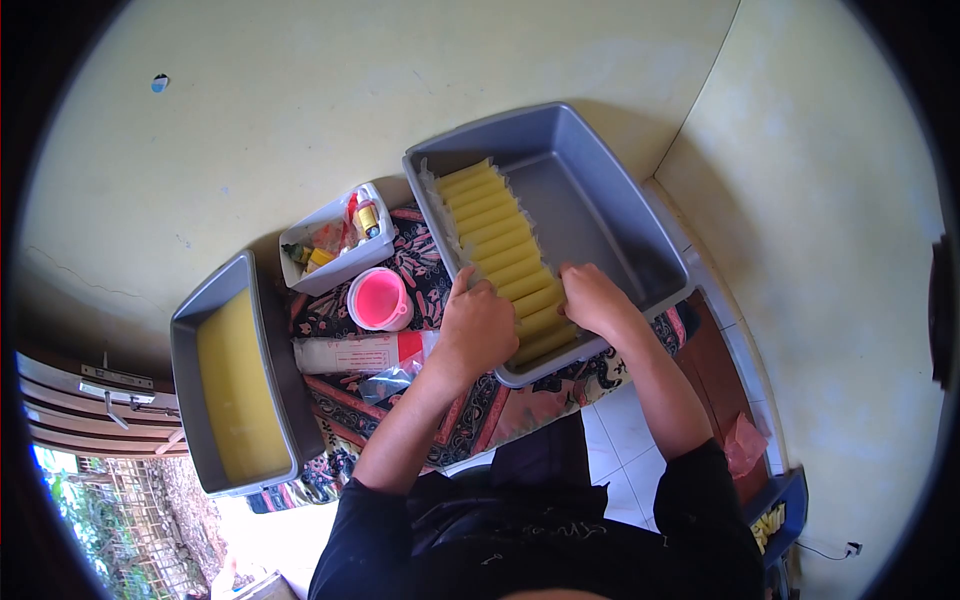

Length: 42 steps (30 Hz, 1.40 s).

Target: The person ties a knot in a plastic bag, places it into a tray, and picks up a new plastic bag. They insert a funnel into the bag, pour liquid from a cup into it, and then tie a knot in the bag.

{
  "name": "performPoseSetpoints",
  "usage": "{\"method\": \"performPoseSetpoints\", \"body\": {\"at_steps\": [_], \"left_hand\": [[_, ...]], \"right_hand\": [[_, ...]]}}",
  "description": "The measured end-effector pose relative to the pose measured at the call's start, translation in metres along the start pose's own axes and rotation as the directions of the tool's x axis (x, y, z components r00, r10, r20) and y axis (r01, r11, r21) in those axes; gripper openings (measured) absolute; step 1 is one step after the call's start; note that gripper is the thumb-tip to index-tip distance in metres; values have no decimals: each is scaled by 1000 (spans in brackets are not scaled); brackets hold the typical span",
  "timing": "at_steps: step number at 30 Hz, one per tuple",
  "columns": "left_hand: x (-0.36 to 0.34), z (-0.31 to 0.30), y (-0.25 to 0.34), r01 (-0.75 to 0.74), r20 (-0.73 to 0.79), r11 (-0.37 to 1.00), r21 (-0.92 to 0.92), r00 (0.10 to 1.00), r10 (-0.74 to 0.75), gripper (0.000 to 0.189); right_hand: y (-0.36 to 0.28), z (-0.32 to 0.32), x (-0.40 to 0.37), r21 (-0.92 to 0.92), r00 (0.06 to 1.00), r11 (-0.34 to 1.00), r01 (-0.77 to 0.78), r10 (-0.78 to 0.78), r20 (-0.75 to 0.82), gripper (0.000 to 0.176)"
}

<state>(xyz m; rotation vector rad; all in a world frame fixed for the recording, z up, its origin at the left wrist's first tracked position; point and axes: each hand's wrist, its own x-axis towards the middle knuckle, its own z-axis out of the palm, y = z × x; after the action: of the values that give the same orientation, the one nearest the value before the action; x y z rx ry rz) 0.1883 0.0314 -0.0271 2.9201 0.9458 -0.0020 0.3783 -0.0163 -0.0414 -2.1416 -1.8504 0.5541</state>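
A grey tray [610, 215] holds a row of several yellow rolls [495, 240] in clear wrap along its left side. My left hand [478, 325] rests on the near-left end of the row, fingers curled on a roll at the tray's rim. My right hand [595, 298] presses on the right ends of the nearest rolls. Both hands touch the nearest yellow rolls [540, 325] from either side; whether one roll is gripped I cannot tell. The right half of the tray is bare.
A second grey tray [190, 350] with a yellow slab stands at left. Between the trays lie a pink cup [380, 298], a white box of small bottles [335, 240], a white roll [355, 352] and a patterned cloth [470, 420]. Yellow walls enclose the corner.
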Motion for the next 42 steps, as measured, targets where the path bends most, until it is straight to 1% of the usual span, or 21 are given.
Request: {"method": "performPoseSetpoints", "body": {"at_steps": [2,4,5,7,8,10,12,14,15,16,19,21,24,26,29,31,32,35,37,40,42], "left_hand": [[0,2,0,-1,-9,1000,-6,1000,1,21],[0,2,0,1,-19,1000,-11,1000,-1,21],[0,1,0,10,-13,1000,-23,1000,-11,21],[0,0,0,19,-8,999,-36,1000,-20,21],[-1,1,0,25,-29,999,-41,999,-26,21],[-1,4,1,26,-52,998,-50,998,-28,21],[-2,9,0,-5,-208,998,-58,978,-7,20],[-4,10,1,-2,-236,998,-66,972,-13,21],[-4,10,2,1,-262,997,-72,965,-19,22],[-5,10,2,1,-263,997,-71,965,-20,22],[-7,7,2,12,-247,997,-74,969,-30,23],[-8,2,3,42,-135,999,-35,990,-46,26],[-9,5,2,39,-177,999,-29,983,-43,26],[-10,4,2,39,-170,999,-25,984,-42,26],[-10,7,1,34,-185,999,-24,982,-38,25],[-10,8,2,31,-206,999,-25,978,-36,25],[-10,7,2,33,-199,999,-27,979,-37,25],[-10,8,2,38,-203,999,-37,978,-44,25],[-10,8,2,38,-213,998,-45,976,-46,25],[-10,6,3,53,-194,997,-52,979,-62,24],[-10,7,3,56,-198,997,-62,978,-67,25]], "right_hand": [[0,-1,0,-10,1000,1000,-5,6,30,28],[1,-2,1,-7,994,1000,19,-18,103,31],[1,-2,1,-8,994,1000,18,-17,106,31],[1,-3,1,11,991,996,91,-91,100,19],[1,-1,1,10,991,996,87,-88,102,19],[0,1,1,18,996,996,90,-90,26,19],[-2,-1,1,37,995,996,87,-89,34,20],[-5,-4,2,56,995,995,88,-90,42,20],[-6,-5,1,63,996,996,68,-71,48,28],[-7,-5,1,70,997,996,49,-53,53,37],[-8,-5,1,75,996,996,37,-43,75,39],[-9,-7,0,80,996,996,30,-36,77,39],[-4,-4,1,89,997,996,10,-16,71,38],[0,0,3,94,998,996,-3,-2,59,37],[1,1,4,40,1000,999,8,-8,-6,36],[-2,-1,4,52,997,997,-65,62,54,36],[-1,-1,4,52,997,996,-66,63,53,36],[4,1,6,72,996,997,-27,21,82,34],[8,3,7,99,994,994,50,-59,89,31],[3,-2,4,104,992,995,10,-22,122,29],[1,-3,2,93,995,996,6,-15,100,29]]}}
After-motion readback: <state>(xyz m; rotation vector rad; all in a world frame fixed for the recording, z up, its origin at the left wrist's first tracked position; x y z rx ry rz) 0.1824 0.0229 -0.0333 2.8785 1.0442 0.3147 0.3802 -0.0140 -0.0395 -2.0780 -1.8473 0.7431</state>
